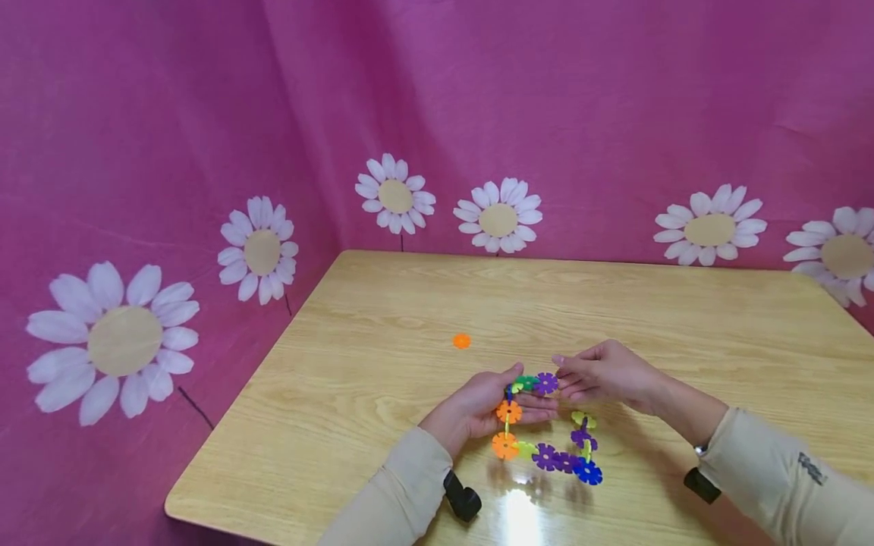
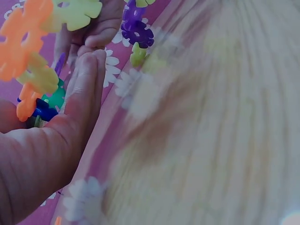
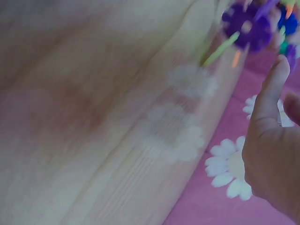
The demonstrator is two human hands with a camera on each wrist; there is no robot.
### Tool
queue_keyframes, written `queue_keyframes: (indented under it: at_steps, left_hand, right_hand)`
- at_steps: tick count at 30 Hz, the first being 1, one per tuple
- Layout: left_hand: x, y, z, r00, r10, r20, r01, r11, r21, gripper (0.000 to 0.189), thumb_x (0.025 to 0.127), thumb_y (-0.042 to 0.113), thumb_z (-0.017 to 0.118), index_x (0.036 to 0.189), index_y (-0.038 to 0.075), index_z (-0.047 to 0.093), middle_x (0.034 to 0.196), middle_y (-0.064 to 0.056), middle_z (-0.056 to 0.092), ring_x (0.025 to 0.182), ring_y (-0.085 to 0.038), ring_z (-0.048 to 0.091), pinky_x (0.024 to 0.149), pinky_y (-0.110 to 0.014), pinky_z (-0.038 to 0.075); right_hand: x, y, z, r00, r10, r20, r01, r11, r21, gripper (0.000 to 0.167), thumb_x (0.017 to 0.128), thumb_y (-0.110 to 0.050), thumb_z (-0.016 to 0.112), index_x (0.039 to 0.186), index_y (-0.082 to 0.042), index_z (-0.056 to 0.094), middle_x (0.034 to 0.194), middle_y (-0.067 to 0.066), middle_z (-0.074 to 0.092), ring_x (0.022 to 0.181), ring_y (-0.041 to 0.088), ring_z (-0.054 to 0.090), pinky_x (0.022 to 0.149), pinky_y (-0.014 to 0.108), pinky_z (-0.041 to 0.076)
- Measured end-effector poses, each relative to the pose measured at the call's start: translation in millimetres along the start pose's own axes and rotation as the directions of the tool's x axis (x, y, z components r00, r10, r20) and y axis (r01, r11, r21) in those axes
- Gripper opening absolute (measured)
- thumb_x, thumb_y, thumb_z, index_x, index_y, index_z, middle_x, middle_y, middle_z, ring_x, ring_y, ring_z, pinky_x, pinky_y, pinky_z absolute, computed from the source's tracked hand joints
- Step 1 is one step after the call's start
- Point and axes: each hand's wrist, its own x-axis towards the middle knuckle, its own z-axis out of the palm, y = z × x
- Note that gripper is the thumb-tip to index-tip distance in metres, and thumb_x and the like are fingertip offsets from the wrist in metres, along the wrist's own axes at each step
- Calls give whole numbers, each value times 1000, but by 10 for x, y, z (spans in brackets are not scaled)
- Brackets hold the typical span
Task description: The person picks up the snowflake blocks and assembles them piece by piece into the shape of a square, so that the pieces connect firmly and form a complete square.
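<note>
A chain of flower-shaped interlocking discs (image 1: 546, 456) in orange, yellow, purple, blue and green bends round into an open frame. My left hand (image 1: 481, 402) holds its upper left part, with the thumb over the green and blue discs and the fingers stretched out behind them. Beside the purple end disc (image 1: 546, 383) is my right hand (image 1: 611, 375), fingertips close to its edge; whether they touch it is unclear. The other end, a yellow disc (image 1: 583, 418), hangs below the right hand. In the right wrist view, the extended digit (image 3: 267, 93) stands apart from the finger beside it.
One loose orange disc (image 1: 462, 341) lies on the wooden table (image 1: 328, 394), beyond the left hand. Pink cloth (image 1: 580, 98) printed with white daisies hangs behind the table and along its left side.
</note>
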Motion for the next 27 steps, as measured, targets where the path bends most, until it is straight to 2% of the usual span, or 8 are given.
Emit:
queue_keyframes:
  at_steps: [5,10,13,16,18,19,23,27]
  left_hand:
    - [-11,20,-30,1000,-9,-11,9,1000,-7,51,110,37,35,130,-7,52,125,-35,62,121,-43,61,97,-36,57]
    - [-23,32,-30,999,-33,0,33,999,5,52,110,36,35,127,-8,57,125,-34,62,121,-43,61,100,-38,55]
    - [-32,53,-18,999,-37,12,37,999,3,53,110,36,36,126,-9,58,127,-36,60,123,-45,59,104,-42,52]
    - [-48,71,-20,998,-45,35,45,999,15,55,110,36,34,129,-11,55,131,-37,57,127,-47,55,108,-44,47]
    - [-55,81,-15,997,-53,54,52,998,22,57,110,36,32,130,-14,54,133,-39,54,129,-48,52,110,-46,45]
    - [-58,84,-13,996,-59,63,58,998,23,58,110,35,32,130,-14,53,134,-39,53,130,-48,51,111,-46,44]
    - [-74,96,-15,994,-80,79,78,997,28,58,110,35,31,129,-15,54,136,-39,51,131,-49,49,112,-48,42]
    - [-79,85,-55,993,-82,90,80,996,30,59,111,36,30,130,-14,53,137,-40,48,132,-50,47,114,-49,40]
  right_hand:
    - [227,46,-117,999,11,-40,-13,999,-42,51,99,-29,63,120,18,61,92,12,76,83,16,74,79,31,64]
    - [451,15,-114,996,-53,-78,31,967,-253,34,96,-21,69,107,12,71,89,13,76,77,16,73,73,32,65]
    - [601,-89,-63,983,-155,-96,89,867,-490,26,93,-20,72,97,5,75,80,9,75,70,14,69,65,30,63]
    - [805,-216,7,956,-286,-56,169,701,-693,22,91,-22,74,93,0,77,78,5,74,69,13,66,63,30,59]
    - [940,-292,36,926,-377,5,244,589,-770,20,89,-19,76,94,0,76,80,6,75,72,16,67,66,34,59]
    - [1004,-327,47,912,-408,38,280,551,-786,19,88,-17,76,95,1,76,83,7,75,74,17,68,69,36,60]
    - [1243,-414,88,865,-477,157,393,450,-802,17,87,-13,78,96,1,76,86,8,76,78,21,70,75,41,62]
    - [1454,-451,209,842,-483,242,466,423,-777,17,88,-14,76,99,0,75,87,7,76,77,18,69,76,39,62]
